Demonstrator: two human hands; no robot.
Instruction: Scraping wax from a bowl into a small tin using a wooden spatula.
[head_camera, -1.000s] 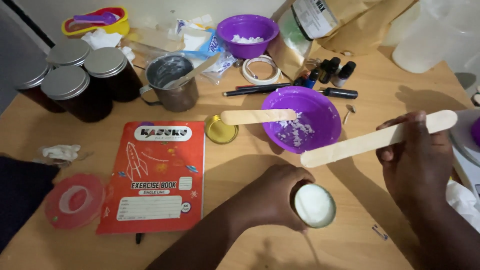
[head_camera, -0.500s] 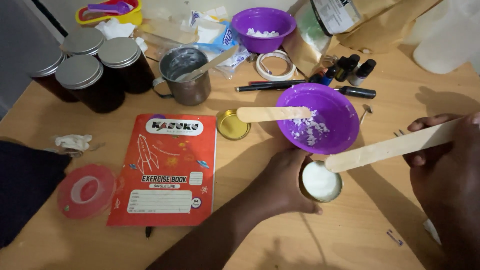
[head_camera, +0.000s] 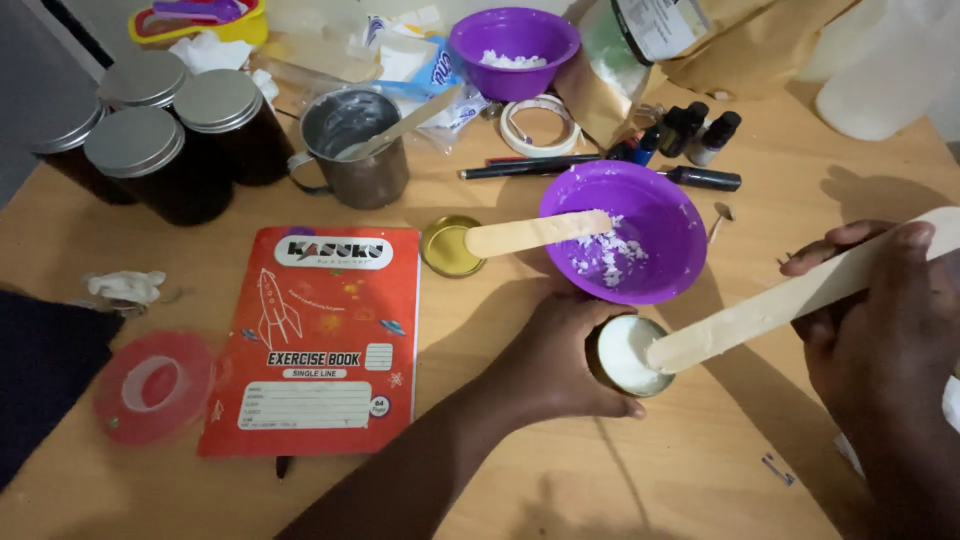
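The left hand is reaching in from 6 o'clock, forearm running diagonally up the frame, fingers curled and clamped around the side of a small round tin filled with white cream. The tin is standing upright on the wooden table, just below the rim of the large purple bowl, at the bowl's 6 o'clock.

The right hand is entering from 3 o'clock, knuckles up, thumb on top, fingers closed on the upper end of a long flat wooden stick. The stick is slanting down toward 8 o'clock, and its lower tip is resting in the white cream at the tin's right edge.

The large purple bowl is holding white crumbly bits and 1 shorter wooden spatula, whose handle is lying across the rim toward 9 o'clock. A gold lid is lying just beside that handle end. At 9 o'clock from the left hand, a red exercise book is lying flat, with a red tape roll further left.

Beyond these, a metal mug is holding a stick, and 3 dark jars with metal lids are standing at 10 o'clock. A black pen and small dark bottles are lying behind the bowl. A second purple bowl is sitting farthest away at 12 o'clock.
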